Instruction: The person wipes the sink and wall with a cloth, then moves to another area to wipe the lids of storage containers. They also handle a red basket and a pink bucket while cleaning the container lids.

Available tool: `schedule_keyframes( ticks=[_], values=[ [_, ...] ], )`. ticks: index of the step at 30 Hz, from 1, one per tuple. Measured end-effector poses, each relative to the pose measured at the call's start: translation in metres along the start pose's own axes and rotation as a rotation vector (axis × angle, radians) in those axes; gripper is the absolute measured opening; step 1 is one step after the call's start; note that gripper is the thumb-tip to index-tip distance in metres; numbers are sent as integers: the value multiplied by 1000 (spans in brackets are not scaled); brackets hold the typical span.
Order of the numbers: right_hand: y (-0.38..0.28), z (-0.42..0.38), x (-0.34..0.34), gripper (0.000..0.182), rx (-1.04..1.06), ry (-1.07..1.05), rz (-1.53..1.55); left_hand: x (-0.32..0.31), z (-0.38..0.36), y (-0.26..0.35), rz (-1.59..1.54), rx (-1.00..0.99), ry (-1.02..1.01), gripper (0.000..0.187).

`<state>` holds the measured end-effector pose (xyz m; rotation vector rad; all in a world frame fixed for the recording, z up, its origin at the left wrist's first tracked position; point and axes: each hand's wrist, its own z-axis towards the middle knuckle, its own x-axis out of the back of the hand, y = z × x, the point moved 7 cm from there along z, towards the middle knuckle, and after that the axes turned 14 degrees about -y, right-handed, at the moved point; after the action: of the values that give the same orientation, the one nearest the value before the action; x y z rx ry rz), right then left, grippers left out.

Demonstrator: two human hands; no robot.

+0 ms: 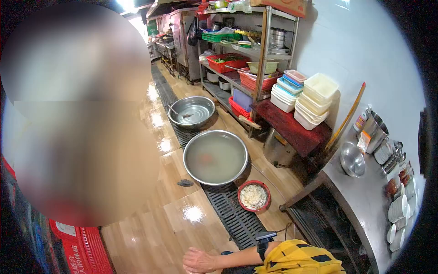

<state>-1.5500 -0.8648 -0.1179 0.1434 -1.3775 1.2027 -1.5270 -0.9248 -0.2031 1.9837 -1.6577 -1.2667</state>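
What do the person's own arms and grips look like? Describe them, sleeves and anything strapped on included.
The right arm has a yellow sleeve with black patches. A black strap on the forearm carries a flat, dark-topped device. The right grip shows no glove. The left is not in view.

At five o'clock, a bright yellow sleeve point(299, 258) is seen, patterned with black checks and darker yellow bands; its fabric is creased. Toward six o'clock, a black strap point(263, 250) is worn around the lower arm, topped by a flat, angular device point(266, 235) with a grey upper face and dark edges. The right hand point(198, 261) is left ungloved. Dark fabric point(242, 270) is partly shown at six o'clock; its garment cannot be identified.
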Motion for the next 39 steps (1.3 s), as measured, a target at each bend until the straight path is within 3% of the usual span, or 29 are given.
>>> schedule_keyframes(
  ticks=[1, 2, 4, 5, 7, 14, 16, 22, 26, 29, 31, 38, 39],
  values=[
    [-1, 5, -7, 21, 13, -148, -52, 4, -1, 1, -5, -8, 15, 52],
    [1, 8, -7, 21, 16, -148, -53, 7, -2, 3, -7, -11, 27, 52],
    [-10, 13, -22, 21, 201, -315, -49, 10, -4, 2, -13, -23, 37, 53],
    [-11, 15, -29, 21, 201, -316, -43, 13, -4, 2, -14, -19, 49, 53],
    [-5, 24, -30, 23, 84, -108, 243, 17, -5, 1, -14, -18, 54, 53],
    [-8, 57, -85, 24, 117, -343, 182, 34, -12, 3, -64, -51, 74, 55],
    [10, 67, -114, 22, -197, -585, 165, 42, -16, 5, -73, -63, 73, 56],
    [25, 98, -110, 29, -220, -400, 161, 59, -22, 16, -134, -116, 53, 57],
    [-8, 124, -76, 37, -270, -541, 196, 77, -35, 24, -186, -165, 65, 59],
    [-9, 132, -109, 46, -332, -723, 217, 96, -46, 29, -216, -221, 93, 60],
    [13, 132, -125, 51, -557, -529, 396, 110, -54, 33, -245, -259, 119, 60],
    [29, 160, -134, 54, -608, -581, 424, 179, -92, 31, -304, -357, 276, 63],
    [12, 172, -125, 52, -406, -619, 405, 189, -96, 31, -304, -355, 296, 63]
  ],
)
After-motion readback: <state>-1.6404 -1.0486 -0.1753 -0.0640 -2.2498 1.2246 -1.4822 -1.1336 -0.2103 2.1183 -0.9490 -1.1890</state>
